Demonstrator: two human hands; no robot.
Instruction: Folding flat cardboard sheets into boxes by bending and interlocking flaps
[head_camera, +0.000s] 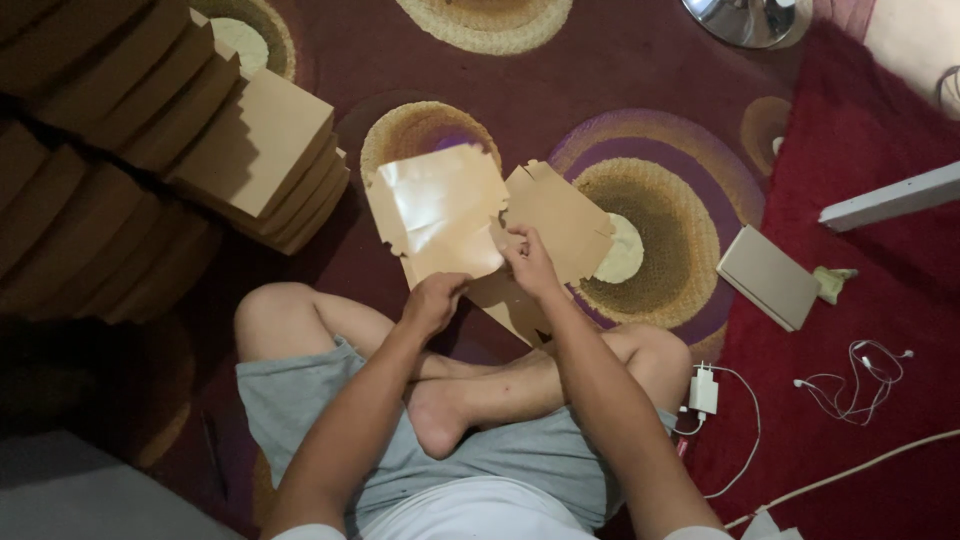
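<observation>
I sit cross-legged on a dark red rug and hold a flat brown cardboard box blank (450, 215) in front of my knees. Its glossy inner side faces up on the left panel, and a matte flap (565, 220) angles off to the right. My left hand (432, 300) grips the blank's near edge from below. My right hand (527, 262) pinches the cardboard at the middle, where the two panels meet.
Rows of stacked folded brown boxes (265, 150) fill the left side. A small closed box (768, 277) lies on the red cloth at right, next to a white bar (890, 197). A white charger (703, 390), cables and earphones (860, 380) lie at the lower right.
</observation>
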